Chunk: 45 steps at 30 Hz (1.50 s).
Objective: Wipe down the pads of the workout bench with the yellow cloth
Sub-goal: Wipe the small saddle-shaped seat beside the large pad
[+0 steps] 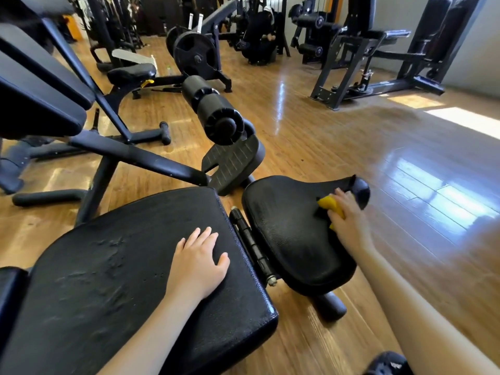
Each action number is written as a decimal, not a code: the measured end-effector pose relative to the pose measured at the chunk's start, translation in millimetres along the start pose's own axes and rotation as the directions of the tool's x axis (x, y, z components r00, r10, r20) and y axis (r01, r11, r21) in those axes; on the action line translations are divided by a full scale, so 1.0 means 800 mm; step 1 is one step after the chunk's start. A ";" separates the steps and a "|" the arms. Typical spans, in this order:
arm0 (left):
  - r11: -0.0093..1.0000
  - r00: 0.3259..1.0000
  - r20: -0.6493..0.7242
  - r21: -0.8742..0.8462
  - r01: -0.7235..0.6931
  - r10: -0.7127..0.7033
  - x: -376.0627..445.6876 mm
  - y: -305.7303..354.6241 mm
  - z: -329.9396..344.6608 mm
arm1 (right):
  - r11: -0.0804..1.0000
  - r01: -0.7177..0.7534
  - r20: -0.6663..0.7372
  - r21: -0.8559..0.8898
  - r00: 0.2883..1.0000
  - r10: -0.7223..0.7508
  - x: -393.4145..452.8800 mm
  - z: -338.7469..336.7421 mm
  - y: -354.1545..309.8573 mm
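The workout bench has two black pads: a long back pad (116, 280) at lower left and a smaller seat pad (286, 228) to its right. My right hand (347, 220) presses the bunched yellow cloth (328, 204) onto the far right part of the seat pad, near its raised end. Most of the cloth is hidden under my fingers. My left hand (198, 263) lies flat, fingers spread, on the right part of the back pad and holds nothing.
A black roller pad (213, 112) and a footplate (232, 161) stand just beyond the bench. Another bench frame (113, 150) crosses at left. Weight machines (373, 50) and plates (194, 56) fill the back. Wooden floor (378, 147) spreads to the right. My shoe (387, 364) shows at bottom right.
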<state>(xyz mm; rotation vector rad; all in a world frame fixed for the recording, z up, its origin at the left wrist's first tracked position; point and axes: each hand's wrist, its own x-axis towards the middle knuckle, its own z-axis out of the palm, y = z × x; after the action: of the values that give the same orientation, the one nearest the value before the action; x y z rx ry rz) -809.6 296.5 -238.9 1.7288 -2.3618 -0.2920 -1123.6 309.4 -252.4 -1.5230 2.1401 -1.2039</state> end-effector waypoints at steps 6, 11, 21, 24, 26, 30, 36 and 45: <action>0.999 1.000 0.018 0.050 0.006 -0.007 -0.005 0.007 -0.005 | 0.993 0.058 0.106 -0.107 0.993 -0.046 -0.074 -0.002 -0.002; 0.987 0.998 0.054 0.160 0.020 -0.029 -0.005 0.024 -0.013 | 0.981 0.184 0.075 -0.058 0.981 -0.180 -0.121 -0.008 0.006; 0.942 0.939 0.083 -0.031 -0.333 0.334 0.045 0.171 0.014 | 0.652 -0.115 -0.156 0.750 0.926 0.343 -0.038 -0.063 0.031; 0.927 0.920 0.116 -0.021 -0.375 0.375 0.067 0.199 0.042 | 0.510 -0.119 -0.173 0.852 0.855 0.488 0.010 -0.094 0.059; 0.922 0.918 0.113 0.032 -0.387 0.381 0.073 0.205 0.064 | 0.541 -0.132 -0.162 0.831 0.872 0.461 0.030 -0.091 0.074; 0.916 0.916 0.031 0.040 -0.400 0.399 0.076 0.200 0.079 | 0.620 -0.114 -0.112 0.776 0.943 0.314 0.047 -0.062 0.079; 0.918 0.918 0.001 0.000 -0.396 0.396 0.075 0.197 0.082 | 0.699 -0.085 -0.127 0.710 0.961 0.245 0.047 -0.013 0.064; 0.912 0.912 -0.031 -0.023 -0.409 0.408 0.076 0.196 0.085 | 0.439 -0.274 0.178 0.856 0.952 0.248 -0.073 -0.004 0.071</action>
<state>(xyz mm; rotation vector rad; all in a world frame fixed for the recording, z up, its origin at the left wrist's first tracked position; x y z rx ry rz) -989.5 288.0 -258.2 1.1716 -2.6063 -0.2307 -1138.4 368.2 -307.1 -0.6740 1.2206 -1.7272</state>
